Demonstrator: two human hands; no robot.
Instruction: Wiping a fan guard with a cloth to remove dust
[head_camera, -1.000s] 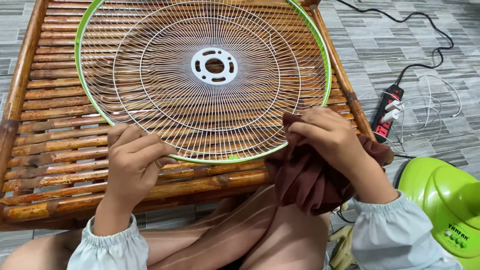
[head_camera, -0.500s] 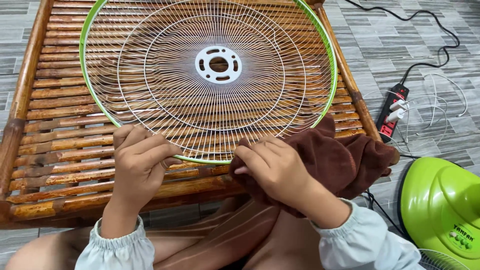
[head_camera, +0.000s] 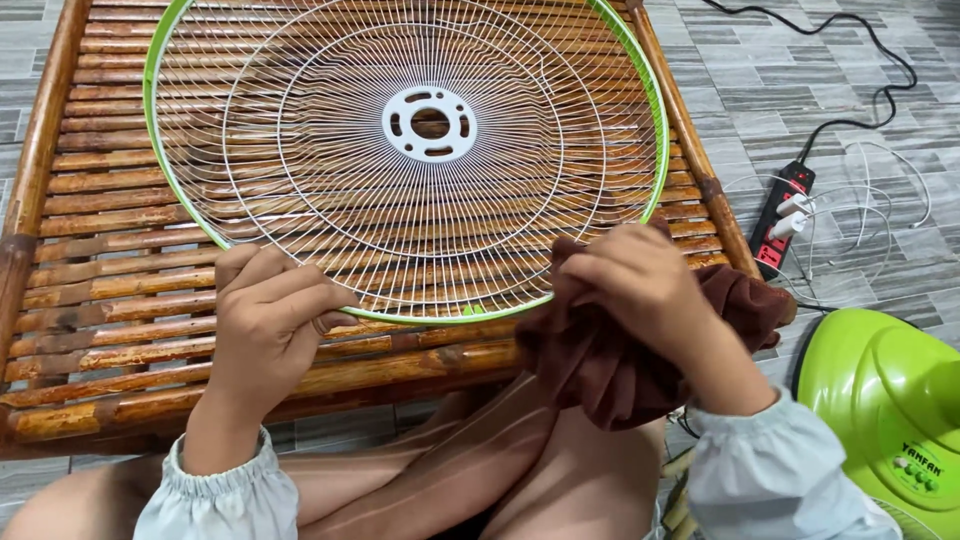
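Note:
A round white wire fan grille (head_camera: 400, 160) with a green rim and a white centre hub lies on a slatted bamboo table (head_camera: 110, 300). My left hand (head_camera: 265, 320) grips the grille's near rim at the lower left. My right hand (head_camera: 640, 285) holds a bunched brown cloth (head_camera: 620, 360) and presses it against the near rim at the lower right. The cloth hangs down over the table's front edge toward my lap.
A green fan body (head_camera: 890, 400) sits on the grey tiled floor at the right. Beyond it lie a black and red power strip (head_camera: 785, 205) with white plugs, loose white cables and a black cord (head_camera: 860, 100). My knees are under the table's front edge.
My right hand with the cloth slid left along the near rim, then back to the right. The grille has turned or shifted a little under my hands. My left hand stays on the rim.

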